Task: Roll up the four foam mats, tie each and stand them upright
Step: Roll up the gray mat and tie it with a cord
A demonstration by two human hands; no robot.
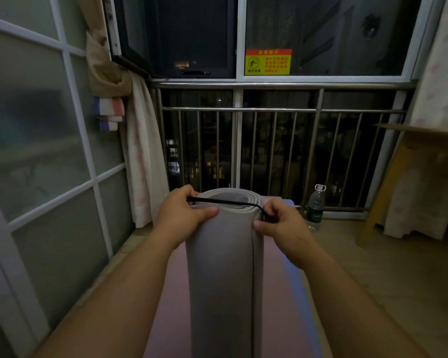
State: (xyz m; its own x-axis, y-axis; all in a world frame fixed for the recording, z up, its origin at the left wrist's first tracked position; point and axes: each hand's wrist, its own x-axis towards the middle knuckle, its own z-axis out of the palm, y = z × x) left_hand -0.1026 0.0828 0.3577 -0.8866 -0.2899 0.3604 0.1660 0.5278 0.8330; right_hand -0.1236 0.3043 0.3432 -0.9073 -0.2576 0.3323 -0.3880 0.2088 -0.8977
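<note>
Fingers (207, 211) of the left hand (184, 213) curl over the far rim of the grey roll (220, 267), the thumb pressed flat on its outer skin, and one end of a black cord (223, 202) runs in under them. The right hand (279, 223) is closed in a pinch on the other end, where the cord bends down over the rim on that side. Between the two sets of fingertips the cord is drawn taut across the open spiral of the roll, which stretches from the fingers back towards the person.

By my reading, the rolling of this mat is done and the tying is in hand. The next move calls for bringing the cord round the body of the roll and knotting it without letting the coil spring loose, so one hand has to keep pressure on the foam.

Counted: one rolled mat and one cord. Beneath the wrists lie two flat mats, a pink mat (173, 293) and, showing past its edge under the right forearm, a blue mat (299, 275). A fourth mat is not in view. One water bottle (315, 208) stands just beyond the right knuckles.
</note>
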